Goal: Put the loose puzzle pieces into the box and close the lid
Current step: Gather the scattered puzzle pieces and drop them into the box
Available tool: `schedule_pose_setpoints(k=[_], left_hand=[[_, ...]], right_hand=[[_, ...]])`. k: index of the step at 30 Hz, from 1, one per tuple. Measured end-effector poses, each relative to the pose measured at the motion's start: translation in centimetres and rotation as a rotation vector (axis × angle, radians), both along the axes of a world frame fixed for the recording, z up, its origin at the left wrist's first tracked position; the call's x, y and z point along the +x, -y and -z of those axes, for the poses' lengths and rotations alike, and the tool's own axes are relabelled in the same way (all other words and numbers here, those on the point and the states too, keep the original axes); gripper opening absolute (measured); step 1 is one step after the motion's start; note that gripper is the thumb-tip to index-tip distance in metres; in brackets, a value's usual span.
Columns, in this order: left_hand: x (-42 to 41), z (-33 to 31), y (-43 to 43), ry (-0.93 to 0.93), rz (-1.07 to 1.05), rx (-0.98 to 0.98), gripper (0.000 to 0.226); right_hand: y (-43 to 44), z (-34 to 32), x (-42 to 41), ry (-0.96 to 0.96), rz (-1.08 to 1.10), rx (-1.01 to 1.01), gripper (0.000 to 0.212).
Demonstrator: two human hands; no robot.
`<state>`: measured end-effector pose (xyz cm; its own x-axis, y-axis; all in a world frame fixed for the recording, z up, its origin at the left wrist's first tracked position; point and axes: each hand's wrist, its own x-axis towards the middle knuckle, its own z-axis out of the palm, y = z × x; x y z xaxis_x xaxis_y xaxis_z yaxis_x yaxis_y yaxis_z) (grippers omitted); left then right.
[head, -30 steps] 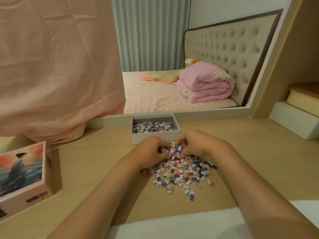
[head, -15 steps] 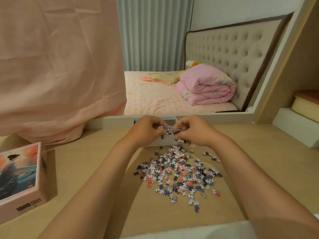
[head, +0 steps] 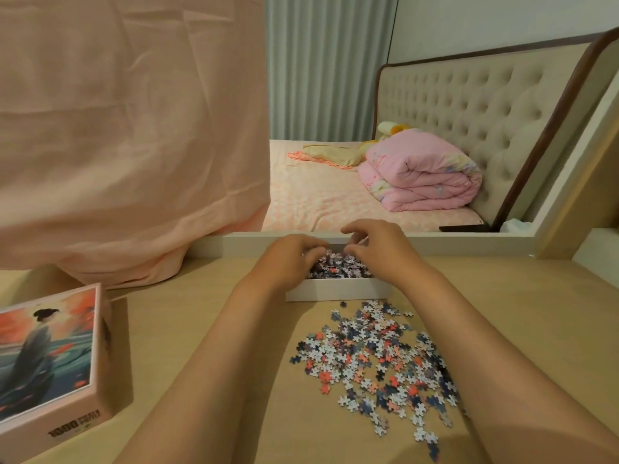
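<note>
The white puzzle box (head: 338, 290) stands open on the wooden table (head: 207, 329), with several pieces heaped inside. My left hand (head: 290, 259) and my right hand (head: 376, 244) hover together over the box, fingers loosely curled and spread above the heap. I see no piece gripped in either hand. A wide scatter of loose puzzle pieces (head: 375, 360) lies on the table just in front of the box, between my forearms. The box lid (head: 50, 360), printed with a figure in a grey robe, lies picture side up at the table's left edge.
A pink cloth (head: 127, 135) hangs behind the table's left half and drapes onto it. A white ledge (head: 469, 242) runs right behind the box. Beyond it are a bed and a folded pink duvet (head: 422, 172).
Both hands lifted a cupped handful off the pile, carried it away from me and now sit over the box. The handful is no longer between them. The pile on the table is thinner.
</note>
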<state>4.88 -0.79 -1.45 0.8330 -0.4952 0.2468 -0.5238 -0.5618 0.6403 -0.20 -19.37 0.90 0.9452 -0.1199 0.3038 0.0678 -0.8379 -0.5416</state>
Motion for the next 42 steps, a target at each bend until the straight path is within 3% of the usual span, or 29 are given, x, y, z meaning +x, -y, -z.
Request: schedule_pose_setpoints(k=[2,5,8,11,14,20,23,27,29,34,39,42], left_hand=[[0.1,-0.4,-0.5,0.021,-0.017,-0.028,0.027],[0.0,-0.7,-1.1,0.032,-0.013,0.063,0.026],[-0.6,-0.7,-0.8,0.057,0.059,0.316,0.034],[-1.3,-0.2,0.1,0.072,0.101,0.559,0.051],[-1.8,0.3,0.9,0.119,0.076,0.673,0.06],[-1.4,0.4,0.9,0.108,0.054,0.524,0.057],[-1.6,-0.2,0.7,0.128,0.055,0.419,0.055],[-1.5,-0.3,0.4,0.131,0.039,0.413,0.057],[-1.1,0.2,0.4,0.148,0.049,0.422,0.05],[-1.1,0.7,0.6,0.104,0.04,0.213,0.035],[-0.6,0.9,0.4,0.152,0.0,0.287,0.03],[-0.5,1.2,0.5,0.205,-0.02,0.306,0.027]], right_hand=[[-0.1,-0.2,-0.4,0.044,0.025,-0.048,0.018],[-0.6,0.0,-1.5,-0.122,-0.102,-0.101,0.028],[-0.9,0.9,-2.3,-0.324,-0.216,-0.26,0.04],[-0.8,1.3,-2.7,-0.337,-0.14,-0.338,0.045],[-0.6,1.6,-2.5,-0.31,-0.134,-0.341,0.044],[0.5,1.6,-1.8,-0.059,-0.096,-0.261,0.029],[-0.1,1.9,-2.4,-0.155,-0.231,-0.173,0.03],[0.1,2.7,-2.3,-0.218,-0.146,-0.415,0.046],[0.3,2.7,-1.9,-0.194,-0.095,-0.421,0.057],[-0.2,2.8,-1.9,-0.111,-0.202,-0.279,0.037],[-0.3,2.9,-2.1,-0.169,-0.103,-0.449,0.051],[-0.7,2.5,-2.3,-0.106,-0.154,-0.372,0.044]])
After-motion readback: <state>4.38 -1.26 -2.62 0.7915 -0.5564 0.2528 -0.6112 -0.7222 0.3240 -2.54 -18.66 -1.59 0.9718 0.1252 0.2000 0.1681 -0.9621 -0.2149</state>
